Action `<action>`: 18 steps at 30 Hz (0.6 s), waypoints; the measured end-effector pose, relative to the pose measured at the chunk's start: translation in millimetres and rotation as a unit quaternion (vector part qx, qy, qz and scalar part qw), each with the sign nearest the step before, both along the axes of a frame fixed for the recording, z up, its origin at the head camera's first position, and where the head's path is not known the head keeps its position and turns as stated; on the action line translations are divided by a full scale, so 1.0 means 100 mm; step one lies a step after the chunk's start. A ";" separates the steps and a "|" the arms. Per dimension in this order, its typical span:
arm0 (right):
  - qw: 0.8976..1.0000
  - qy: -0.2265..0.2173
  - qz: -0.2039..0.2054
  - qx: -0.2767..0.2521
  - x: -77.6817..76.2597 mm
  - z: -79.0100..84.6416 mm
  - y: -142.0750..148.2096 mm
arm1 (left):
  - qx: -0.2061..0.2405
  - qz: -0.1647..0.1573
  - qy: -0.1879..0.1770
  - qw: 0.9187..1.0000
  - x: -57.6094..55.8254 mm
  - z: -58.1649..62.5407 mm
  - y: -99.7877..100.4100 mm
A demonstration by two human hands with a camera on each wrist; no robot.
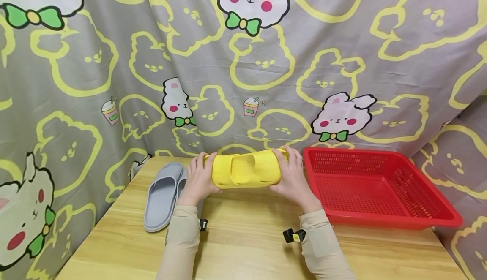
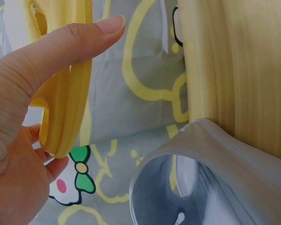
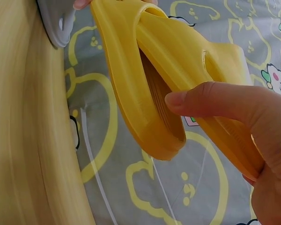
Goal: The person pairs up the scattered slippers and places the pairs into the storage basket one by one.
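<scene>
A pair of yellow slippers (image 1: 262, 168) is held up crosswise above the table, the two lying against each other. My left hand (image 1: 198, 176) grips their left end; in the left wrist view its thumb (image 2: 70, 44) lies across the yellow side, with fingertips below. At the other end my right hand (image 1: 294, 178) grips them. The right wrist view shows both yellow slippers (image 3: 126, 89) at a slant to each other, the right thumb (image 3: 210, 99) on them. Grey slippers (image 1: 161, 199) rest on the table beside the left forearm, which partly hides one.
A red plastic basket (image 1: 380, 220) with perforated walls stands to the right on the wooden table (image 1: 243, 237). Behind the table hangs a grey patterned curtain (image 1: 228, 69). Dark straps or mounts (image 1: 294, 235) show at the wrists.
</scene>
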State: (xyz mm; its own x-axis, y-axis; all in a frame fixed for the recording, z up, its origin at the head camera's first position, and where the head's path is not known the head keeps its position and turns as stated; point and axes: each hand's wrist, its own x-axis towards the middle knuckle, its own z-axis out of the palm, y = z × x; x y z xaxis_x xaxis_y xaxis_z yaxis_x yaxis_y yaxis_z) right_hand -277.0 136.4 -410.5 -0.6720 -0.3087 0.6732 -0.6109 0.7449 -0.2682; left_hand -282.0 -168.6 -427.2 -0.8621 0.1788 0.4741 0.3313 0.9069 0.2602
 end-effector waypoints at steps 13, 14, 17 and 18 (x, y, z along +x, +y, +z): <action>1.000 0.002 -0.004 0.003 0.02 0.01 -0.02 | -0.006 -0.001 0.017 1.000 0.02 0.02 0.00; 1.000 0.002 -0.003 0.003 0.02 0.01 -0.02 | -0.007 -0.001 0.016 1.000 0.02 0.02 0.00; 1.000 0.002 -0.003 0.003 0.02 0.02 -0.02 | -0.011 -0.001 0.021 1.000 0.01 0.03 0.00; 1.000 0.001 -0.003 0.003 0.02 0.02 -0.02 | -0.012 -0.002 0.023 1.000 0.01 0.03 0.00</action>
State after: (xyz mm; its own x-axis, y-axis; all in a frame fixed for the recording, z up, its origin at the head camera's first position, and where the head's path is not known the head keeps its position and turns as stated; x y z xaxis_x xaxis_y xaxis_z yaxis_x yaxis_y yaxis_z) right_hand -274.9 134.1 -408.8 -0.6725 -0.3093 0.6724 -0.6072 0.7500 -0.2623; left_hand -281.0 -169.1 -424.5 -0.8385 0.1936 0.5093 0.3453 0.9118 0.2220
